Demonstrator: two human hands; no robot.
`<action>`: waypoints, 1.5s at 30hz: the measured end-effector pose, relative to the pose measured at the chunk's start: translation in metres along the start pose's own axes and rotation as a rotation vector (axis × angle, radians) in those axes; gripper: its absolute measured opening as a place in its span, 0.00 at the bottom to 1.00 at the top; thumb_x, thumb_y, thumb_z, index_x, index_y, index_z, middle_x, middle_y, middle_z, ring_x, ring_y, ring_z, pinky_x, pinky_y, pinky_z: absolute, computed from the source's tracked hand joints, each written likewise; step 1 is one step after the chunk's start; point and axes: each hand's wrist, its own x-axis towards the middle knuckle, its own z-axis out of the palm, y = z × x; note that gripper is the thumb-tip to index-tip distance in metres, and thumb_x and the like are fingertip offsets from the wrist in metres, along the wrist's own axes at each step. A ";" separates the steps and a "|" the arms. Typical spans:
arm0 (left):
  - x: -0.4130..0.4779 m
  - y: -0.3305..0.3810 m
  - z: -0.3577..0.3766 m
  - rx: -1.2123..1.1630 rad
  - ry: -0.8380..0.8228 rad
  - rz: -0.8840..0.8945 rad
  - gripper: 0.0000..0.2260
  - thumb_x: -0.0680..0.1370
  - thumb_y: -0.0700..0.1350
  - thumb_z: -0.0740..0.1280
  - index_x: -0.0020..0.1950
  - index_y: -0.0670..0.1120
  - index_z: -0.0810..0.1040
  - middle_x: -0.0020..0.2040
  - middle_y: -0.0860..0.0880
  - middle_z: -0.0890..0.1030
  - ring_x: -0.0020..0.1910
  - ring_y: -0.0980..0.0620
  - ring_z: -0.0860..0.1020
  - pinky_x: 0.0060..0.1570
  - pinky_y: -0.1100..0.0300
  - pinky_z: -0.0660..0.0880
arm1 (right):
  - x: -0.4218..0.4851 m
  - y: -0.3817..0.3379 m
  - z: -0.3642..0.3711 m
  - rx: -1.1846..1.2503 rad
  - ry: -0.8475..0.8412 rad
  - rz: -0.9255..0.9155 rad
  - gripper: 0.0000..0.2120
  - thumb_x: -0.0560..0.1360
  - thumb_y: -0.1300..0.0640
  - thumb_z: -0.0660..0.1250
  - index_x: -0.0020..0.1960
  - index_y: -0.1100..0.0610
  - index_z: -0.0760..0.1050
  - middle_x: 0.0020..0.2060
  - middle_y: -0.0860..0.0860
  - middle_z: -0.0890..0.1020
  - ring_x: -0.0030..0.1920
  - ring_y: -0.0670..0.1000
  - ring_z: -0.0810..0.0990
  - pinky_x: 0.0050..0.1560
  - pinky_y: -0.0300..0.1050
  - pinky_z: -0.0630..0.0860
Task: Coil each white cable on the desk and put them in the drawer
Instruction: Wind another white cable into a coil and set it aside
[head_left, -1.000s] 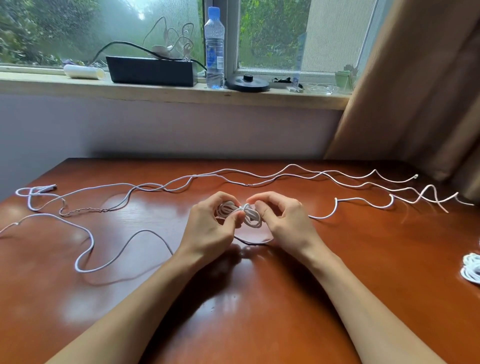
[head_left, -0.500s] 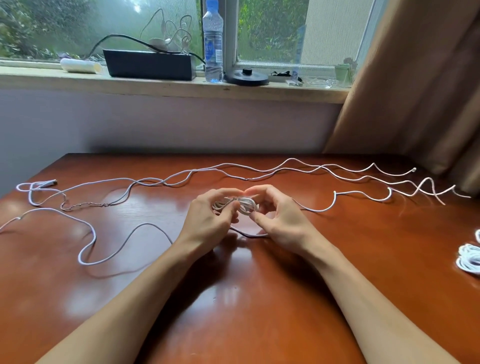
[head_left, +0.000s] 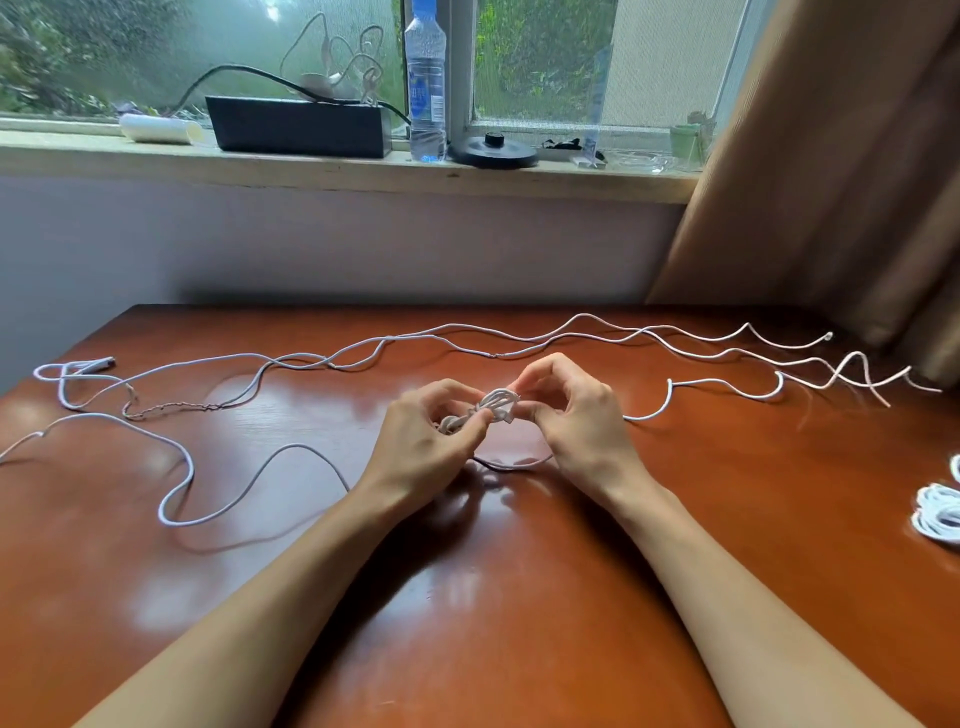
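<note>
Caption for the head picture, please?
Left hand and right hand pinch a thin white cable coil over a brown desk.

Two hands are mine here, left hand (head_left: 431, 441) and right hand (head_left: 576, 421), both on one small coil (head_left: 498, 402). One wound bundle (head_left: 940, 512) sits at the surface (head_left: 467, 623) edge. The loose cables (head_left: 298, 446) cross, so I cannot count them. The sill (head_left: 311, 174) carries one bottle (head_left: 426, 88), one black box (head_left: 296, 127) and one disc (head_left: 493, 153).

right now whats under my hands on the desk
A small white coil is pinched between the fingers of the left hand and right hand. Below them a loop of cable lies on the desk. Whatever lies under the palms is covered.
</note>
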 end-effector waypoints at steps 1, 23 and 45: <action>0.000 0.000 0.000 -0.005 -0.003 0.004 0.03 0.76 0.43 0.74 0.49 0.48 0.85 0.38 0.48 0.85 0.36 0.43 0.82 0.38 0.49 0.79 | 0.000 0.000 0.000 0.004 -0.002 0.004 0.09 0.71 0.68 0.74 0.46 0.57 0.79 0.40 0.47 0.85 0.42 0.44 0.85 0.46 0.36 0.79; 0.003 -0.003 0.002 0.080 0.085 0.070 0.04 0.76 0.44 0.75 0.49 0.45 0.85 0.45 0.53 0.85 0.43 0.61 0.82 0.47 0.70 0.76 | 0.000 -0.002 0.004 0.201 -0.081 0.115 0.06 0.76 0.64 0.74 0.49 0.54 0.81 0.45 0.49 0.87 0.48 0.49 0.86 0.54 0.41 0.81; 0.005 -0.010 0.002 0.177 0.015 0.208 0.13 0.77 0.53 0.69 0.58 0.48 0.84 0.49 0.55 0.84 0.49 0.57 0.82 0.52 0.52 0.79 | 0.003 0.006 0.002 0.093 -0.021 0.081 0.08 0.75 0.63 0.74 0.48 0.52 0.81 0.42 0.43 0.86 0.45 0.44 0.85 0.51 0.42 0.81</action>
